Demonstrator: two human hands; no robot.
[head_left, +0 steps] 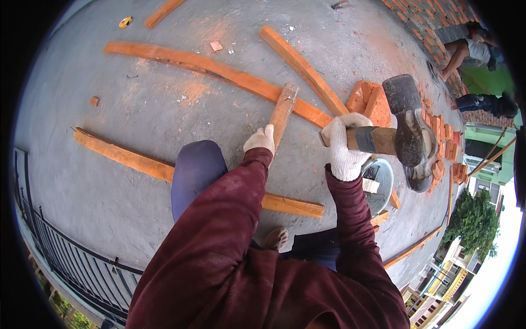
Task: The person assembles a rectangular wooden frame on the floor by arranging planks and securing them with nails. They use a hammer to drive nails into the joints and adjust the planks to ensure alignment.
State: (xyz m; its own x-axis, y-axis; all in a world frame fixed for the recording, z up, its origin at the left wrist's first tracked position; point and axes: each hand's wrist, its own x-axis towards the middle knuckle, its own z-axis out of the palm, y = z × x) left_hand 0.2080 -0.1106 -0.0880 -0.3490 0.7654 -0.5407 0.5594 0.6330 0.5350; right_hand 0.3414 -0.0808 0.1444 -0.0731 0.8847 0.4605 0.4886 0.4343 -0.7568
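My right hand (pixel 348 145), in a white knit glove, is wrapped round the wooden handle of a hammer (pixel 408 118), which has dark tape near its heavy grey metal head. The hammer is raised off the floor, its head out to the right. My left hand (pixel 259 139), also gloved, grips a short wooden batten (pixel 285 112). That batten's far end crosses a long wooden beam (pixel 219 71) lying on the concrete. Another wooden beam (pixel 296 205) runs below my left forearm and is partly hidden by my knee.
Another wooden piece (pixel 301 68) lies ahead. Orange bricks (pixel 378 107) and a bucket (pixel 386 178) stand to the right. A yellow tape measure (pixel 125 22) lies far left. Black railing (pixel 71 247) bounds the near left. Two people (pixel 485 104) are by the brick wall (pixel 424 24).
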